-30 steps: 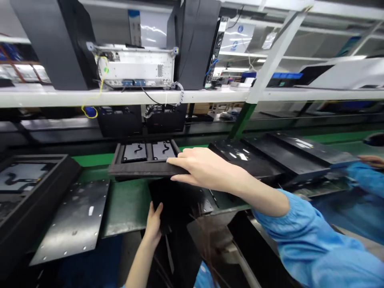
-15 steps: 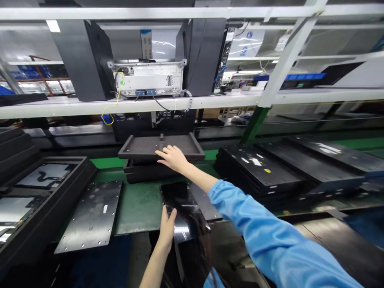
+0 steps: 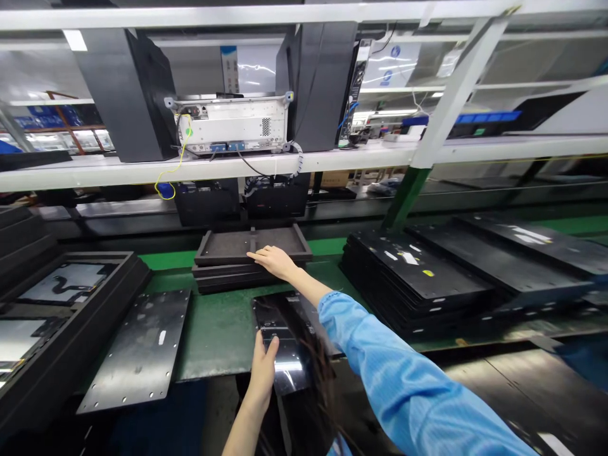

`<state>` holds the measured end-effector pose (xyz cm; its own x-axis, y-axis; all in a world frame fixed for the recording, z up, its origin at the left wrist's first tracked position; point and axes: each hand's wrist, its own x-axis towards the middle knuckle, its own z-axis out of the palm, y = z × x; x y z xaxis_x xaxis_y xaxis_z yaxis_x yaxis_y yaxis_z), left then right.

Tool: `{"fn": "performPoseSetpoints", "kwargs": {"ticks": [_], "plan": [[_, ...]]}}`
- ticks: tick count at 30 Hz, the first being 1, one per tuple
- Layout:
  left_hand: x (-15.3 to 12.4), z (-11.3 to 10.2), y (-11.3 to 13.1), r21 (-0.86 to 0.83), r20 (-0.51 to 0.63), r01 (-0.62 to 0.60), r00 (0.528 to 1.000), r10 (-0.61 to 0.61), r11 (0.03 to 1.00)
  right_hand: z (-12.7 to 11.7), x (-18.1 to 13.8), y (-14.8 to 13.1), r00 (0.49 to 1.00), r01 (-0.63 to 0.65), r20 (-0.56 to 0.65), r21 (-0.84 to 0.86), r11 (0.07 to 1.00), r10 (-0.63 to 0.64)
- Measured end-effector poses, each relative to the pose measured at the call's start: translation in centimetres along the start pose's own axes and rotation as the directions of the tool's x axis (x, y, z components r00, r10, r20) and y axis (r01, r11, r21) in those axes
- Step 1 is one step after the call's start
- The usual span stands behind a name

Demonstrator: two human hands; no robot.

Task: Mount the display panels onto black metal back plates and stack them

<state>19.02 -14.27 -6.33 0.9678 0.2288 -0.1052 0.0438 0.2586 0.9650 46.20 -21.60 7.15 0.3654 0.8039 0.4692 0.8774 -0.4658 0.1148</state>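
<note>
My left hand (image 3: 263,367) grips the left edge of a glossy black screen panel (image 3: 287,361), its thumb toward the shiny face. The panel is tilted, with its far end over the green bench; strands of hair hide part of it. My right hand (image 3: 275,261) is closed at the front rim of a black foam tray (image 3: 228,242), fingers stretched leftward over the edge. The tray has a divider inside and lies on top of similar foam trays (image 3: 223,283). Behind the panel, a grey metal plate (image 3: 327,345) is partly covered by my sleeve.
To the left, a dark metal plate (image 3: 142,345) with holes overhangs the green bench (image 3: 213,342). Beyond it, a foam tray (image 3: 118,291) holds flat panels. Stacked black plates (image 3: 413,272) stand at right. A white shelf (image 3: 332,159) with equipment crosses above.
The upper foam tray has come down and now sits more squarely on the stack, my right hand lowering with it. My left hand keeps the screen panel in nearly the same place.
</note>
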Motion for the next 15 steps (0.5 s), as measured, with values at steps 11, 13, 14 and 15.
{"fn": "performPoseSetpoints", "kwargs": {"ticks": [11, 13, 14, 15], "plan": [[-0.3, 0.1, 0.7, -0.043, 0.005, 0.012, 1.000, -0.012, 0.999, -5.2, -5.6, -2.4, 0.980, -0.076, -0.158, 0.264, 0.961, 0.121], [-0.4, 0.1, 1.0, -0.081, -0.006, 0.033, 0.999, -0.034, 0.996, -6.1, -10.0, -4.9, 0.915, -0.235, -0.200, 0.445, 0.864, 0.351], [-0.5, 0.2, 1.1, -0.112, -0.006, 0.047, 0.999, -0.048, 0.993, -6.2, -12.5, -6.4, 0.846, -0.336, -0.173, 0.560, 0.757, 0.504], [-0.5, 0.3, 1.3, -0.146, -0.005, 0.063, 0.998, -0.064, 0.987, -6.2, -15.1, -8.0, 0.755, -0.428, -0.097, 0.676, 0.600, 0.648]]}}
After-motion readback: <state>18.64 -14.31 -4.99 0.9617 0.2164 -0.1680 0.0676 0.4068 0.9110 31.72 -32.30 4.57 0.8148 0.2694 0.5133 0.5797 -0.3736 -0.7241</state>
